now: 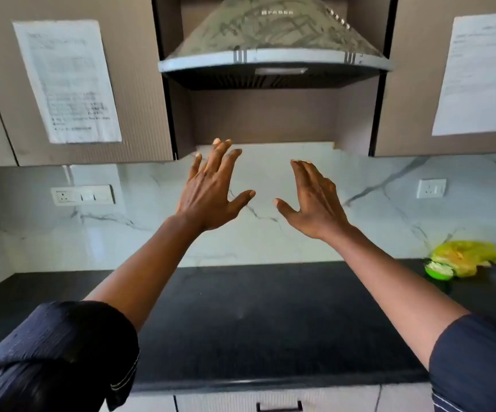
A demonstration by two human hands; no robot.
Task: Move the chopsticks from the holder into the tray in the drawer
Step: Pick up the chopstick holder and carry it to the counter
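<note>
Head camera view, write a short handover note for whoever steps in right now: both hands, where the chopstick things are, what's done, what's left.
Left hand: raised in front of the backsplash, fingers spread, holding nothing.
Right hand: raised beside it, open, holding nothing.
Job's things: no chopsticks, holder or tray in view. A drawer handle shows at the bottom edge below the black countertop; the drawer looks closed.
Also there: a green bowl and yellow bag at the counter's right.
Done: nothing that can be seen.
Left: find the holder, open the drawer, move the chopsticks into the tray.
</note>
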